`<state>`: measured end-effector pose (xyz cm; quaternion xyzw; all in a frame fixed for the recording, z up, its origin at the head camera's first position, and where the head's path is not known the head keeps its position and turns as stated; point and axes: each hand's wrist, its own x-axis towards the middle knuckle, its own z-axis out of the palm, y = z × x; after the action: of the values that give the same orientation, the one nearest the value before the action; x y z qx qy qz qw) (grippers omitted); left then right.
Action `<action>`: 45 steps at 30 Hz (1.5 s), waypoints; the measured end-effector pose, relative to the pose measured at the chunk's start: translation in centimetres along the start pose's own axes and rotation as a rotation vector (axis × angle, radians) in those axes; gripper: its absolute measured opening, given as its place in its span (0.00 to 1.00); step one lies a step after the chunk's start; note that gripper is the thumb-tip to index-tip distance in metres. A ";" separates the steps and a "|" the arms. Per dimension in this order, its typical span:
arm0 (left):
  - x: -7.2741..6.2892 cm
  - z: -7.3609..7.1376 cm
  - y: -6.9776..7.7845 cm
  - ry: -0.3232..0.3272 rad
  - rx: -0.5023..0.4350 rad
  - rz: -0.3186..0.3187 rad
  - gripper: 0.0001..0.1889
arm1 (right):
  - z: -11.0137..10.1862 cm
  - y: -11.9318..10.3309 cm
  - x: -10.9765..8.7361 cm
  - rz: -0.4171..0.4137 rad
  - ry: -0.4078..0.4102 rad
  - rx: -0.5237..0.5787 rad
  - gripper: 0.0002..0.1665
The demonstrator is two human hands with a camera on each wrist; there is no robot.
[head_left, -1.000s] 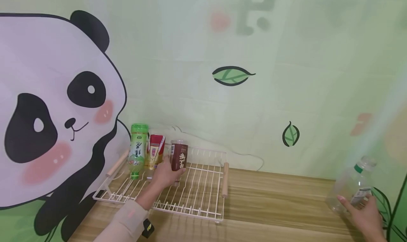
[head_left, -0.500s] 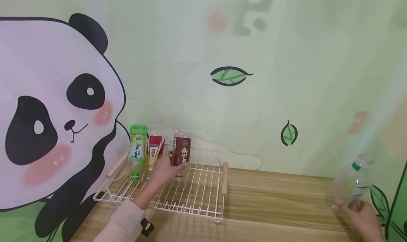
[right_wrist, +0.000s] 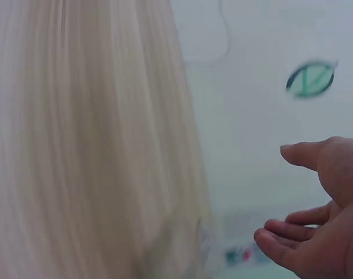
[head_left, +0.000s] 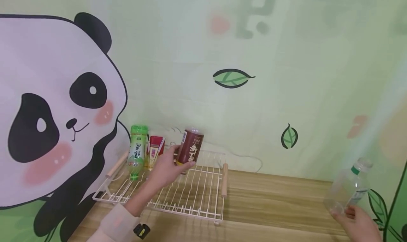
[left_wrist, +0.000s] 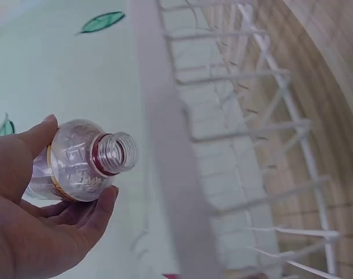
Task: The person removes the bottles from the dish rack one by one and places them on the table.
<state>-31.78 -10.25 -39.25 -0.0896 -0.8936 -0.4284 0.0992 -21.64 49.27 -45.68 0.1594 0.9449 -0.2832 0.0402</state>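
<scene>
- A panda (head_left: 63, 104) is printed on the green wall (head_left: 254, 107) at far left.
- A white wire rack (head_left: 187, 214) with wooden handles stands on the wooden table (head_left: 270, 203), near the wall.
- A green bottle (head_left: 137, 153) stands upside down at the rack's left end, its narrow green end lowest.
- Just beside it is a red-and-yellow container (head_left: 155, 146), its lower part partly hidden by the hand.
- The left hand (head_left: 165, 167), below a pale sleeve (head_left: 119, 220), grips a dark red bottle (head_left: 192, 146) between thumb and fingers. This bottle is tilted over the rack, neck downward; the left wrist view shows its threaded mouth and a gap from the rack's rail.
- At far right, a clear bottle (head_left: 346, 189) with a green neck band leans slightly.
- The right hand (head_left: 360, 222) is at its lower end, thumb apart from loosely bent fingers; whether they touch it, I cannot tell.
</scene>
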 end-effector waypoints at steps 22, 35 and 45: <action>-3.8 2.9 7.7 -0.031 -0.080 0.315 0.42 | 3.9 -19.8 -7.6 -0.838 0.462 0.091 0.51; -3.2 6.8 6.5 -0.047 0.182 0.384 0.40 | 7.8 -25.9 -6.3 -1.187 0.626 -0.012 0.62; -3.1 7.9 6.0 -0.072 0.294 0.469 0.40 | 9.9 -26.6 -5.9 -1.110 0.539 -0.130 0.57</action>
<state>-28.12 -0.62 -40.37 -0.2939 -0.9039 -0.2562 0.1757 -24.83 21.21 -39.07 -0.2927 0.8791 -0.1537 -0.3435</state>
